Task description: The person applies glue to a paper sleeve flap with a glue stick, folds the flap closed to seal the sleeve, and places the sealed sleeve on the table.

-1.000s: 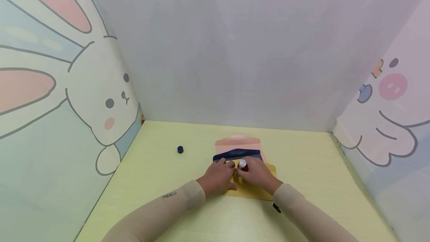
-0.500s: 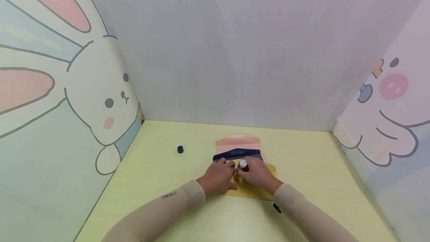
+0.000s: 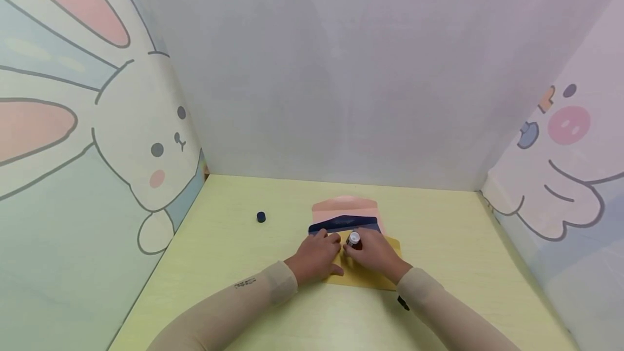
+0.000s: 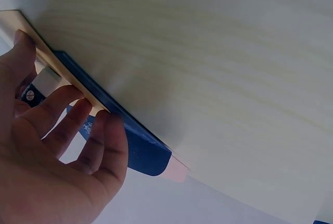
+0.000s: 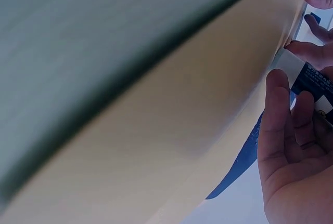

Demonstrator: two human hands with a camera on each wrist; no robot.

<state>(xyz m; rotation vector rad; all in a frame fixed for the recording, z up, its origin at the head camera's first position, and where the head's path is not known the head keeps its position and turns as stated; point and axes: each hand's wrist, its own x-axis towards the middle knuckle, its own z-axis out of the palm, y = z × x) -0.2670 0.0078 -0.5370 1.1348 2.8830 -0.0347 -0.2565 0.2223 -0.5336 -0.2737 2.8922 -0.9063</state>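
Note:
A yellow envelope (image 3: 363,278) lies flat on the table with its flap side up. My right hand (image 3: 377,253) grips a dark blue glue stick (image 5: 312,81) with a white label, held upright. Its pale tip meets the envelope near the flap in the right wrist view, and its white base (image 3: 354,238) points up. My left hand (image 3: 316,258) rests on the left part of the yellow envelope, fingertips and thumb pressing it down, as the left wrist view shows. A navy envelope (image 3: 345,222) and a pink envelope (image 3: 345,206) stick out behind the yellow one, partly covered.
A small dark blue cap (image 3: 261,217) stands on the light wooden table (image 3: 234,253), left of the envelopes. A grey wall (image 3: 336,96) closes off the back. Side walls with cartoon animals flank the table.
The right hand has slid the glue stick very slightly to the right along the yellow envelope. The left hand, the envelopes and the cap stay in place.

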